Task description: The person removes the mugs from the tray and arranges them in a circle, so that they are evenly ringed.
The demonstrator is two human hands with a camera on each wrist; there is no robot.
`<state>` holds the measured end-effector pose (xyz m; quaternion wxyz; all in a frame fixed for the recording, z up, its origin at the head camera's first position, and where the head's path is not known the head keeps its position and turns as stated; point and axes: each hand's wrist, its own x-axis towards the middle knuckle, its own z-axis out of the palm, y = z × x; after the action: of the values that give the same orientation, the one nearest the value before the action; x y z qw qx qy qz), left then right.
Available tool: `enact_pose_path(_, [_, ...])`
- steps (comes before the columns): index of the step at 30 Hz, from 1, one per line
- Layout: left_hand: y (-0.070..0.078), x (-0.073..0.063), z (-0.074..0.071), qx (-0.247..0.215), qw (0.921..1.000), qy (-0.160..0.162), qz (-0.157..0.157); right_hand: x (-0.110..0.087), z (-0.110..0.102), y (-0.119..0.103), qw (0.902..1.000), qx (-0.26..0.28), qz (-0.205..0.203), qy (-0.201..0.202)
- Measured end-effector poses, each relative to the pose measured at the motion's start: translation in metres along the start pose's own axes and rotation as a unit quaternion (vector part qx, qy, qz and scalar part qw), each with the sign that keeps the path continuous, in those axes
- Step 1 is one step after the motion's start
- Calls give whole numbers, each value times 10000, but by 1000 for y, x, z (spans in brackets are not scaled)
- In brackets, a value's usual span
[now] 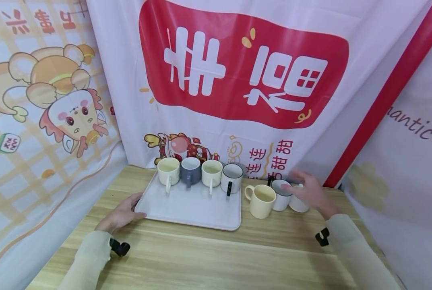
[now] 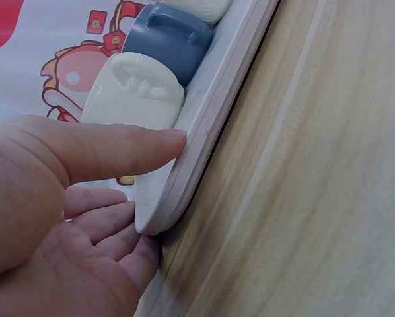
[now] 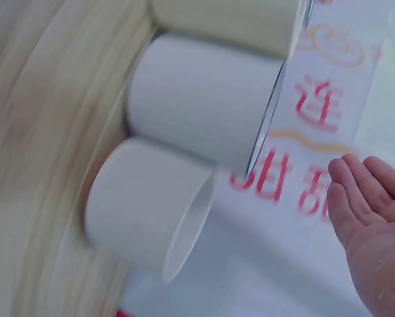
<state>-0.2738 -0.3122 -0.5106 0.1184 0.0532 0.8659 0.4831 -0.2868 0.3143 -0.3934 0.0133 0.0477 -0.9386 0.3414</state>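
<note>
Four mugs (image 1: 191, 177) on tray (image 1: 187, 206); three others (image 1: 281, 201) beside

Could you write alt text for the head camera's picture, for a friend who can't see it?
A person's left hand holds the near left corner of a white tray bearing four mugs in a row. The right hand is open above three more mugs beside it on a wooden table.

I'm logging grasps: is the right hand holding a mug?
No, the right wrist view shows the right hand apart from the mugs, with nothing in its palm.
</note>
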Motion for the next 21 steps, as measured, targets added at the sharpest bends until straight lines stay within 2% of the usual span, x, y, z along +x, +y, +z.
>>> enact_pose_path(7, [-1, -1, -1, 2, 10000, 2, 35, 4, 45, -41, 9973, 320, -611, -245])
enact_pose_path(15, [-3, 1, 1, 25, 10000, 11, 19, 8, 104, -80, 9895, 842, -1154, -235])
enact_pose_path(18, [-4, 1, 1, 18, 10000, 47, -16, 10, 125, -86, 9878, 971, -1211, -114])
enact_pose_path(21, [-4, 1, 1, 17, 10000, 30, 16, 15, 143, -87, 9898, 1056, -957, 57])
